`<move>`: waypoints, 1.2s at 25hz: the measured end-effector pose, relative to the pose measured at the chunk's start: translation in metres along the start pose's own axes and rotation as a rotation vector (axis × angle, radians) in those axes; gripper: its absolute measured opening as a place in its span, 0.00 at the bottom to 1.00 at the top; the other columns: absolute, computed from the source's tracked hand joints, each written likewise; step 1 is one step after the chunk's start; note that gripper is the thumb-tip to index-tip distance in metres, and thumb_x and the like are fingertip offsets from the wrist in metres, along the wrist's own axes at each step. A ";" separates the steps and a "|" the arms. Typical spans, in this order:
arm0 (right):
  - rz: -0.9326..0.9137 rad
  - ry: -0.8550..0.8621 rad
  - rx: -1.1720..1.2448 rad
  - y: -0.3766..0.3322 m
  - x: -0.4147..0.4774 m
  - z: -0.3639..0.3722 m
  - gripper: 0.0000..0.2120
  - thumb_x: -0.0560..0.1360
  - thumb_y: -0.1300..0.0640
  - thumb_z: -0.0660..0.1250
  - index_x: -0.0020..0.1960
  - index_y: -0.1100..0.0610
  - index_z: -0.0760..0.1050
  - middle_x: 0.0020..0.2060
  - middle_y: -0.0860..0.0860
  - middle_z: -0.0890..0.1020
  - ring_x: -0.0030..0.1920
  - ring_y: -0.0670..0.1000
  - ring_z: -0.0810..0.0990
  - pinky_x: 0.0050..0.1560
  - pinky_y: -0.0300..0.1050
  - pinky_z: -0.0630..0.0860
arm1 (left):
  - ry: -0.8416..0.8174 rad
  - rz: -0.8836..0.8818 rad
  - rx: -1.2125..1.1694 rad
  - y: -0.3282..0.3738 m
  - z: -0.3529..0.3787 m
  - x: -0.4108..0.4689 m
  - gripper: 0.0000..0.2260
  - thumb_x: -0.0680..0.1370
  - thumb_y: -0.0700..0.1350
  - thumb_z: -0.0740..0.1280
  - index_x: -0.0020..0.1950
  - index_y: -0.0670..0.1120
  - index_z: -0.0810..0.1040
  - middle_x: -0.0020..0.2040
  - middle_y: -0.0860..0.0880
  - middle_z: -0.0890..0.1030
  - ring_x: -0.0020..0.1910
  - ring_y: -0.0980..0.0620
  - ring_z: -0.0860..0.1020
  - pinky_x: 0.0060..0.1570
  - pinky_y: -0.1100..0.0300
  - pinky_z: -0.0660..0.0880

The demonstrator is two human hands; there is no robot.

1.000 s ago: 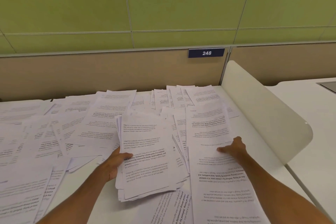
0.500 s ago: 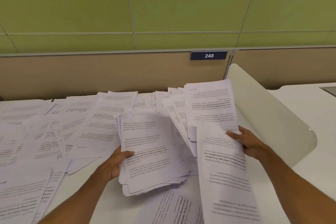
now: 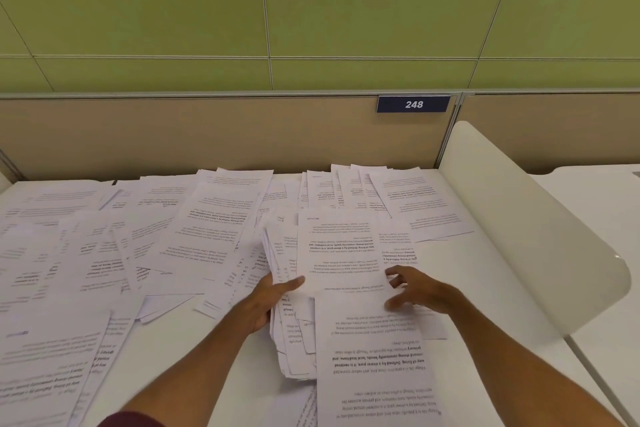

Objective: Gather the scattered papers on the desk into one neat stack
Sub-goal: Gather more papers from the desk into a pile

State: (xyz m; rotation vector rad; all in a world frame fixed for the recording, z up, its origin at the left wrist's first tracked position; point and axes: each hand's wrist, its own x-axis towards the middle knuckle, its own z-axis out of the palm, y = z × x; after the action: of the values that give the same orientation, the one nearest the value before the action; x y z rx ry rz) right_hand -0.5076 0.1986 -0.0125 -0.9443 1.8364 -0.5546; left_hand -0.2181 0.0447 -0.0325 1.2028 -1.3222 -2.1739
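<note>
Gripping the left edge of the stack, the left hand lays its thumb across the top sheet; its fingers are hidden under the pile. The stack sits on the white counter right of centre, its edges fanned and uneven, with the text upside down to the camera. One sheet lies over its near right part and runs toward the near edge. The right hand is at the stack's right side, fingers spread and bent, thumb apart from them, with nothing clamped between; it is blurred, so contact with the paper cannot be told. Loose papers cover the left half of the counter in overlapping layers, and more lie at the far right. A white curved divider stands along the right side. Beyond is a beige partition with a plate reading 248, and above it a green wall.
</note>
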 end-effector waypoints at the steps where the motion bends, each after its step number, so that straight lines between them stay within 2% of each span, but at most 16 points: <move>1: -0.020 0.006 -0.035 -0.001 0.001 0.002 0.38 0.65 0.63 0.79 0.71 0.56 0.67 0.61 0.56 0.73 0.61 0.54 0.74 0.59 0.44 0.75 | 0.012 0.023 0.036 -0.001 0.001 0.001 0.28 0.72 0.38 0.74 0.70 0.45 0.71 0.65 0.44 0.78 0.61 0.44 0.78 0.62 0.44 0.75; 3: -0.065 0.005 -0.074 -0.006 0.004 0.009 0.38 0.64 0.62 0.80 0.71 0.55 0.68 0.62 0.56 0.73 0.61 0.54 0.74 0.62 0.46 0.75 | 0.028 0.050 0.063 -0.006 0.002 0.003 0.31 0.69 0.33 0.75 0.71 0.43 0.70 0.66 0.43 0.77 0.62 0.44 0.77 0.63 0.47 0.74; 5: -0.104 0.052 -0.117 -0.011 0.009 0.020 0.37 0.63 0.59 0.81 0.69 0.52 0.71 0.60 0.55 0.75 0.59 0.52 0.75 0.61 0.45 0.75 | 0.010 0.055 0.051 -0.009 0.005 0.001 0.32 0.68 0.32 0.76 0.70 0.43 0.71 0.65 0.42 0.78 0.61 0.45 0.78 0.62 0.50 0.75; 8: -0.129 0.183 -0.147 -0.015 0.018 0.035 0.28 0.63 0.55 0.82 0.59 0.52 0.74 0.56 0.53 0.77 0.54 0.50 0.76 0.54 0.43 0.75 | -0.032 0.034 -0.042 -0.010 0.007 -0.002 0.31 0.65 0.41 0.78 0.67 0.45 0.74 0.61 0.44 0.81 0.58 0.44 0.81 0.59 0.43 0.77; 10: -0.112 0.250 -0.175 -0.016 0.025 0.041 0.23 0.65 0.51 0.80 0.55 0.54 0.74 0.57 0.54 0.78 0.55 0.53 0.77 0.55 0.46 0.75 | -0.063 -0.030 -0.196 -0.007 0.006 -0.002 0.24 0.69 0.45 0.77 0.64 0.45 0.77 0.59 0.43 0.83 0.57 0.42 0.82 0.60 0.42 0.76; 11: -0.087 0.286 -0.216 -0.017 0.027 0.044 0.23 0.67 0.48 0.78 0.56 0.55 0.74 0.59 0.55 0.78 0.57 0.54 0.77 0.56 0.46 0.74 | -0.069 -0.050 -0.213 -0.006 0.005 -0.003 0.22 0.71 0.45 0.76 0.63 0.44 0.78 0.58 0.42 0.83 0.57 0.42 0.82 0.59 0.43 0.76; 14: -0.006 0.341 -0.301 -0.019 0.031 0.054 0.30 0.73 0.42 0.71 0.67 0.59 0.71 0.65 0.55 0.76 0.63 0.55 0.75 0.60 0.47 0.72 | 0.005 -0.021 0.081 -0.008 0.002 -0.007 0.28 0.71 0.31 0.73 0.69 0.39 0.71 0.63 0.40 0.79 0.60 0.42 0.79 0.59 0.45 0.77; 16: -0.029 0.357 -0.260 -0.021 0.031 0.060 0.29 0.73 0.41 0.71 0.66 0.59 0.72 0.62 0.54 0.78 0.61 0.55 0.77 0.60 0.49 0.73 | 0.045 0.029 0.159 -0.008 -0.001 -0.011 0.26 0.71 0.28 0.71 0.68 0.39 0.72 0.65 0.39 0.77 0.57 0.45 0.79 0.54 0.52 0.79; 18: -0.129 0.390 -0.048 -0.023 0.028 0.057 0.27 0.69 0.43 0.76 0.60 0.58 0.73 0.54 0.53 0.79 0.54 0.53 0.78 0.56 0.50 0.76 | 0.052 0.102 0.115 -0.001 -0.005 -0.017 0.22 0.72 0.29 0.70 0.65 0.39 0.74 0.64 0.39 0.78 0.53 0.47 0.81 0.48 0.57 0.81; 20: -0.222 0.339 0.227 -0.034 0.020 0.046 0.34 0.66 0.48 0.79 0.65 0.56 0.68 0.56 0.52 0.77 0.56 0.53 0.78 0.55 0.49 0.77 | 0.093 0.159 0.014 0.017 -0.010 -0.022 0.21 0.72 0.29 0.70 0.63 0.40 0.75 0.60 0.41 0.81 0.53 0.46 0.81 0.47 0.56 0.81; 22: -0.311 0.262 0.375 -0.056 0.012 0.030 0.39 0.64 0.54 0.80 0.69 0.56 0.64 0.59 0.53 0.78 0.57 0.55 0.80 0.53 0.48 0.79 | 0.089 0.266 -0.041 0.043 -0.009 -0.027 0.19 0.72 0.29 0.70 0.60 0.43 0.76 0.54 0.46 0.84 0.51 0.49 0.83 0.45 0.57 0.82; 23: -0.371 0.271 0.389 -0.069 0.008 0.021 0.36 0.64 0.56 0.81 0.67 0.57 0.67 0.57 0.53 0.81 0.54 0.56 0.83 0.50 0.47 0.81 | 0.091 0.342 -0.026 0.059 -0.007 -0.031 0.18 0.72 0.29 0.70 0.58 0.45 0.77 0.51 0.49 0.85 0.50 0.51 0.84 0.44 0.58 0.82; 25: -0.519 0.396 0.359 -0.101 0.002 0.005 0.24 0.66 0.60 0.80 0.59 0.56 0.77 0.49 0.51 0.86 0.48 0.56 0.85 0.43 0.45 0.83 | 0.132 0.496 0.041 0.095 0.001 -0.038 0.14 0.73 0.32 0.71 0.53 0.48 0.78 0.45 0.56 0.86 0.45 0.58 0.84 0.43 0.60 0.82; 26: -0.600 0.455 0.370 -0.117 -0.002 -0.001 0.18 0.67 0.62 0.78 0.55 0.54 0.80 0.47 0.50 0.86 0.47 0.56 0.85 0.43 0.46 0.83 | 0.165 0.563 0.068 0.112 0.006 -0.041 0.12 0.73 0.33 0.71 0.50 0.49 0.79 0.42 0.57 0.86 0.42 0.59 0.84 0.42 0.61 0.82; 28: -0.724 0.514 0.455 -0.141 -0.008 -0.009 0.13 0.69 0.65 0.75 0.51 0.53 0.82 0.48 0.52 0.87 0.47 0.56 0.85 0.46 0.52 0.84 | 0.195 0.684 0.093 0.142 0.014 -0.046 0.08 0.74 0.36 0.72 0.49 0.48 0.80 0.43 0.55 0.86 0.42 0.57 0.84 0.41 0.60 0.81; 30: -0.796 0.564 0.516 -0.154 -0.009 -0.015 0.12 0.71 0.65 0.74 0.53 0.58 0.80 0.51 0.59 0.85 0.49 0.61 0.85 0.49 0.57 0.83 | 0.164 0.794 0.112 0.162 0.021 -0.049 0.08 0.76 0.38 0.70 0.52 0.48 0.81 0.47 0.52 0.85 0.45 0.53 0.84 0.42 0.58 0.81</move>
State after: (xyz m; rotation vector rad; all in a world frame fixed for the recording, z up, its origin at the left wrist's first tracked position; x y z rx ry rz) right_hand -0.4627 0.1131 0.1094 -1.2067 1.5733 -1.8389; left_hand -0.2286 0.0038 0.1325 0.6838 -1.5190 -1.4232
